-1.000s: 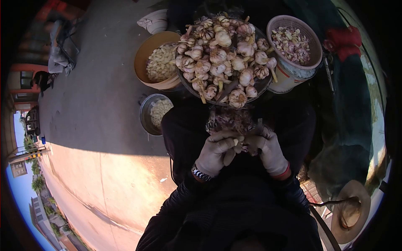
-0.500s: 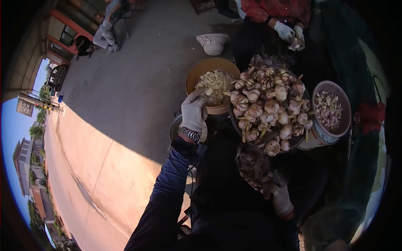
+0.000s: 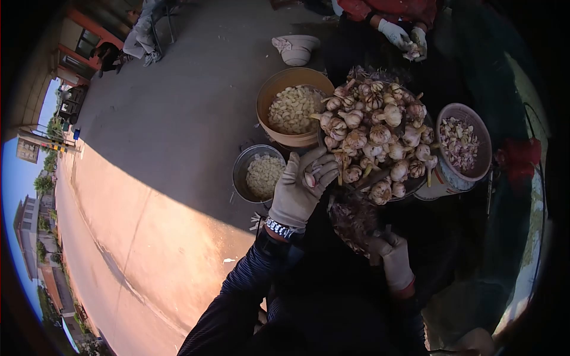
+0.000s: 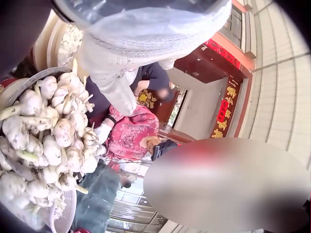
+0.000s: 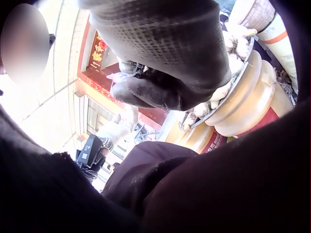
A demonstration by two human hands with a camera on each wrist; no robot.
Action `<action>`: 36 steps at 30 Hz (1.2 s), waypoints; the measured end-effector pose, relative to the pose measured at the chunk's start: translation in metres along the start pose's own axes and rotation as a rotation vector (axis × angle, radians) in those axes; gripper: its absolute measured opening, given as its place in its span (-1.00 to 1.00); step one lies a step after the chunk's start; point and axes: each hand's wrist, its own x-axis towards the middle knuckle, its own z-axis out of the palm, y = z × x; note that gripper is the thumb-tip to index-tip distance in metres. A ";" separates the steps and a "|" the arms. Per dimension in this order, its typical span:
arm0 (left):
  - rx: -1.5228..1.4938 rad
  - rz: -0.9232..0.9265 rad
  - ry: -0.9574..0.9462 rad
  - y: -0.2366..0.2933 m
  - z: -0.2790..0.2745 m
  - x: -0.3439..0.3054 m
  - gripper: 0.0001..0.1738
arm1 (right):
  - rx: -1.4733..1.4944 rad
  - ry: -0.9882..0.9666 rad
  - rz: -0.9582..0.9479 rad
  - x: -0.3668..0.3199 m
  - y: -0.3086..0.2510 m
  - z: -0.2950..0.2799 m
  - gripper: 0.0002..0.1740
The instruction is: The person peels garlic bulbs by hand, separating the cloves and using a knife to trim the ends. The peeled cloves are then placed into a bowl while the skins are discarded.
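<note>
My gloved left hand [image 3: 297,193] is turned palm up beside the basin's near edge, fingers extended. A pinkish garlic clove [image 3: 310,179] lies on its fingers. The wide basin [image 4: 29,80] is heaped with whole garlic heads [image 3: 380,135]. Low over my lap, my gloved right hand [image 3: 395,261] has curled fingers around a small dark blade-like tool [image 3: 388,229], mostly hidden by the glove. In the right wrist view a pale purplish scrap [image 5: 119,76] shows at those fingers. Loose garlic skins [image 3: 350,216] lie on my lap between the hands and the basin.
Left of the basin stand a tan bucket [image 3: 261,107] and a metal bowl [image 3: 236,178], both with peeled cloves. A pink strainer [image 3: 490,145] of cloves and skins sits on a bucket at right. Opposite, a person in red [image 4: 133,133] works with gloved hands; a pale hat [image 3: 297,52] lies behind.
My left hand has moved from over the tan bucket back to the basin's near edge, turning palm up with a clove. The right hand stays low with the tool.
</note>
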 end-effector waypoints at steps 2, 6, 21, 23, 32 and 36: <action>0.014 -0.102 -0.037 -0.025 0.017 -0.024 -0.07 | 0.024 0.035 -0.027 -0.006 -0.014 0.007 -0.88; -0.051 -0.240 -0.096 -0.079 0.039 -0.063 -0.11 | -0.147 0.064 -0.371 -0.016 -0.014 0.013 -0.74; 0.311 -0.199 -0.313 -0.138 0.059 -0.092 -0.29 | -0.211 0.215 -0.437 -0.040 0.012 -0.025 -0.66; 0.371 -0.219 -0.324 -0.130 0.056 -0.093 -0.36 | -0.068 0.152 -0.331 -0.045 0.005 -0.034 -0.59; 0.950 -0.248 -0.118 -0.116 0.082 -0.102 -0.75 | -0.085 0.075 -0.183 -0.051 0.005 -0.053 -0.57; 0.863 -0.260 -0.083 -0.118 0.082 -0.104 -0.77 | -0.019 0.127 -0.195 -0.054 0.010 -0.049 -0.61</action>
